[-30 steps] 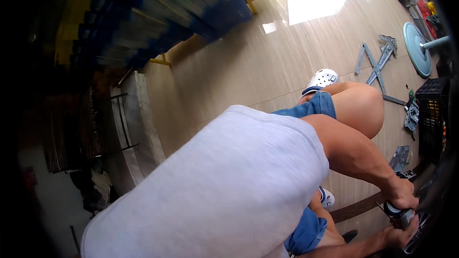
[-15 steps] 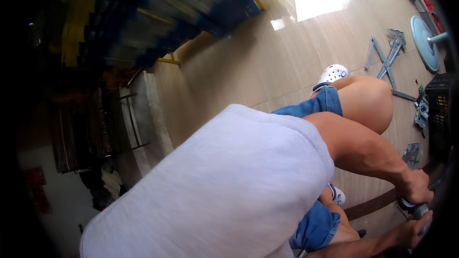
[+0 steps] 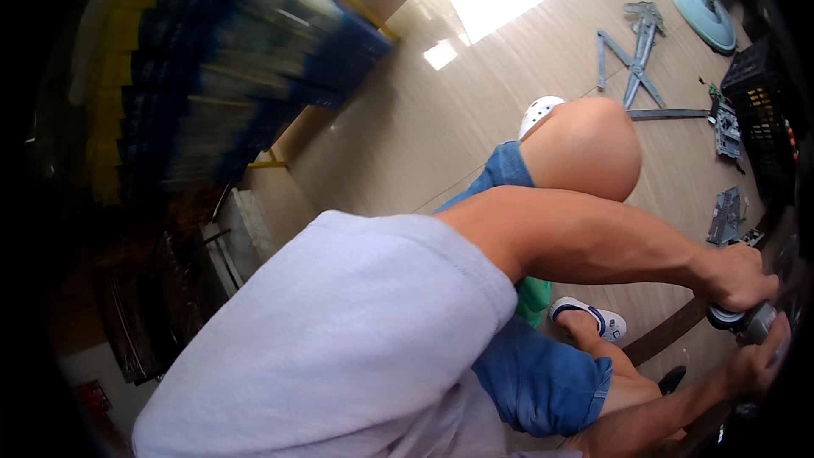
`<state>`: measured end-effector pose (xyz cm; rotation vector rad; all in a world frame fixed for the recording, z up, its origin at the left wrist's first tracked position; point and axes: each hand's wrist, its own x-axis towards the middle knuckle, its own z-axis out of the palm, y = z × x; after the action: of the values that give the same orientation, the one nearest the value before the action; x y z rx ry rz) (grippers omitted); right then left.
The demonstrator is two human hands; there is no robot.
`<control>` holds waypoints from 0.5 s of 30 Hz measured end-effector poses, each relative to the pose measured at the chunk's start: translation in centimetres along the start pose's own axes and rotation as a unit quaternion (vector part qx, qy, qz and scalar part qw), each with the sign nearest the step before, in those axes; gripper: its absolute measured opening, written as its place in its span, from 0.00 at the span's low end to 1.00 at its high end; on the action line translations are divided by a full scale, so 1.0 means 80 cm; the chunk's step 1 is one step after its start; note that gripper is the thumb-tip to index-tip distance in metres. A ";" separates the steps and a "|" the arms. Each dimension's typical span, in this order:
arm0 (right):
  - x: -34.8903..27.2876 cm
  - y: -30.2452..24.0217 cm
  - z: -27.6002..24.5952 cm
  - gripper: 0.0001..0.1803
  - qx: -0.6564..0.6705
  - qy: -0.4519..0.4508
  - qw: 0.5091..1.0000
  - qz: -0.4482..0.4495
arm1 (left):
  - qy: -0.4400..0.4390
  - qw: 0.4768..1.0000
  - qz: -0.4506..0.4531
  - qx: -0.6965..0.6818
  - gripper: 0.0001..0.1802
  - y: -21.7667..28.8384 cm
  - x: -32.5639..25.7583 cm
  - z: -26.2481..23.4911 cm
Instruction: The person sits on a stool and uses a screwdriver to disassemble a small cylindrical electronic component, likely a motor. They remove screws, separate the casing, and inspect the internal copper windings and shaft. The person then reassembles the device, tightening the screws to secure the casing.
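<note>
Here, both hands (image 3: 739,278) (image 3: 760,354) curl closed around a grey tool (image 3: 757,321), any lettering illegible.

Near four o'clock, the left hand (image 3: 741,282) and right hand (image 3: 760,360) hide much of a grey-and-black tool (image 3: 757,322), leaving its kind unclear; whatever lies beyond is lost in darkness. Between two and three, shadow swallows the outer side of the black crate (image 3: 757,119). At ten, blue-and-yellow packets (image 3: 212,68) blur together.
</note>
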<state>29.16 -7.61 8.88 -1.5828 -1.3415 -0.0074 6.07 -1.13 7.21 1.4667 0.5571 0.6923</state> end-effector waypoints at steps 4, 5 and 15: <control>-0.007 -0.024 -0.006 0.12 -0.035 -0.018 0.997 -0.062 | 0.012 0.997 0.052 0.061 0.19 -0.008 0.014 0.015; -0.013 -0.030 -0.004 0.12 -0.036 -0.018 0.997 -0.070 | -0.001 0.996 0.065 0.063 0.19 -0.007 0.016 0.017; -0.042 -0.143 0.067 0.10 -0.052 0.140 0.989 -0.006 | -0.003 1.000 0.021 0.003 0.21 -0.012 0.019 0.012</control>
<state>16.49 -8.01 11.96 -1.5944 -1.1461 -0.3009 7.91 -0.70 6.42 1.4895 0.5250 0.7200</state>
